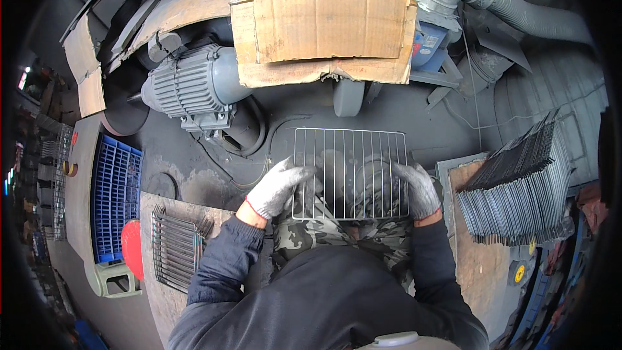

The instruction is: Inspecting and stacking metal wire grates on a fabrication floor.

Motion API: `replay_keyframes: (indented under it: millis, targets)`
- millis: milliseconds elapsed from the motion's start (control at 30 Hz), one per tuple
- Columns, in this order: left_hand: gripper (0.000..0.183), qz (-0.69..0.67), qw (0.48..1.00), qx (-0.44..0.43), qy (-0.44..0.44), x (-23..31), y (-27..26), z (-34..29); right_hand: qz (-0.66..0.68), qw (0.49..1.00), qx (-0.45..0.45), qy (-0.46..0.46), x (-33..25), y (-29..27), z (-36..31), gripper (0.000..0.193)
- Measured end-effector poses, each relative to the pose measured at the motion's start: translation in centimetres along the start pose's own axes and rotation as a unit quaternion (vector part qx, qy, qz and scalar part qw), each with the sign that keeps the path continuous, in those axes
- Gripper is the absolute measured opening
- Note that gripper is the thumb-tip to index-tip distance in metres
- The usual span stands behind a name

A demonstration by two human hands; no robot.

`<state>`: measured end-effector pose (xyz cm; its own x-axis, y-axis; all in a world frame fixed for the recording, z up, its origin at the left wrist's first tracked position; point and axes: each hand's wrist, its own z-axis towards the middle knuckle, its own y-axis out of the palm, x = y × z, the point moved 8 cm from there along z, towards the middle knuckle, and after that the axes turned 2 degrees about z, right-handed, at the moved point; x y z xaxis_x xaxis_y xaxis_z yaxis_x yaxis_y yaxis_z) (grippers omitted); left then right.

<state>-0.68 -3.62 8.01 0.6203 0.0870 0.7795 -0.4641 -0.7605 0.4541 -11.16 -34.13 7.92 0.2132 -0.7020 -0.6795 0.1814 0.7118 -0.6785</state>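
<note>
A rectangular wire rack [354, 175] with thin parallel metal bars is held up in front of me, above my camouflage-patterned trousers. My left hand [275, 186], in a whitish knit glove, grips its left side, with the fingers partly behind the bars. On the opposite side, my right hand [421, 189], gloved the same way, closes around the rack's edge. To my left lies a smaller pile of similar wire racks [175, 249]. A tall, leaning stack of wire racks [515, 207] stands at my right.
Ahead is a machine with a grey electric motor [194, 81] and a cardboard cover [327, 16]. A blue plastic crate [116, 198], a red round object [132, 249] and a green stool [115, 280] are at left. A flexible duct [531, 13] runs across the far right.
</note>
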Motion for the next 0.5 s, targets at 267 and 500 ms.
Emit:
replay_keyframes:
  millis: [267,500]
  targets:
    - [0.026,-0.194,0.978,-0.031,-0.071,-1.9,-0.6,8.4,0.604,0.707,0.029,0.366,7.4,3.1,4.7,0.026]
    - [0.020,-0.129,0.987,0.002,-0.094,-0.2,3.9,13.1,0.649,0.683,0.115,0.315,16.9,0.3,4.3,0.032]
